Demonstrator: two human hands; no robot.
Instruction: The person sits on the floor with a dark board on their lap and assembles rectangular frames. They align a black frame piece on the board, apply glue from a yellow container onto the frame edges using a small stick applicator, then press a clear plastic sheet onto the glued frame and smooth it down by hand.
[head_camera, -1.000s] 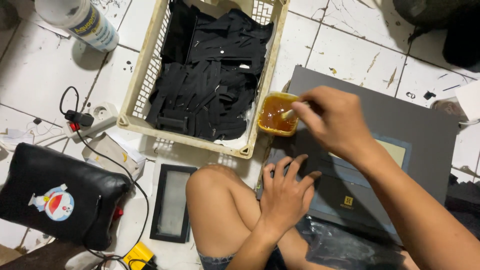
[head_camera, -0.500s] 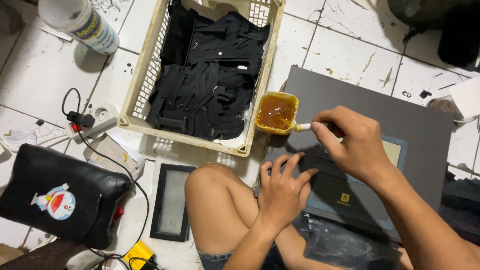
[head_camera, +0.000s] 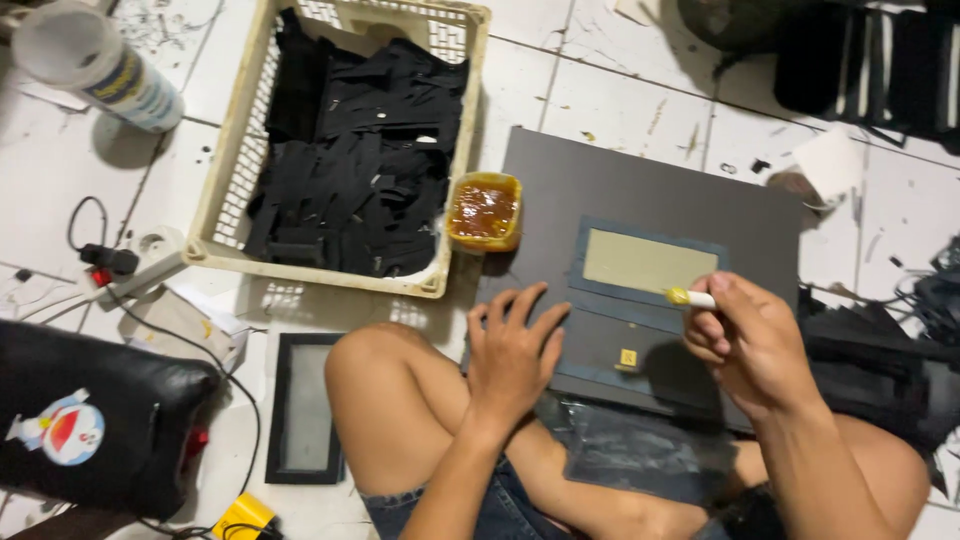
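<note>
My right hand (head_camera: 752, 340) grips a small white applicator (head_camera: 690, 297) whose yellow, glue-coated tip touches the lower edge of a beige rectangle (head_camera: 640, 260) set in a blue-grey frame piece (head_camera: 600, 305). That piece lies on a dark grey board (head_camera: 650, 190). My left hand (head_camera: 512, 350) lies flat with its fingers spread on the board's near left corner, beside my bare knee. A small yellow tub of amber glue (head_camera: 484, 211) stands at the board's far left corner.
A cream plastic basket (head_camera: 232, 190) full of black cut pieces stands at the left. A white spray can (head_camera: 95, 62), a power strip with cables (head_camera: 140, 262), a black pouch (head_camera: 95, 425) and a black frame (head_camera: 305, 408) lie on the white tiled floor.
My right hand has drawn the applicator out of the glue tub and carried it right and toward me, down to the beige rectangle. My left hand has stayed flat on the board.
</note>
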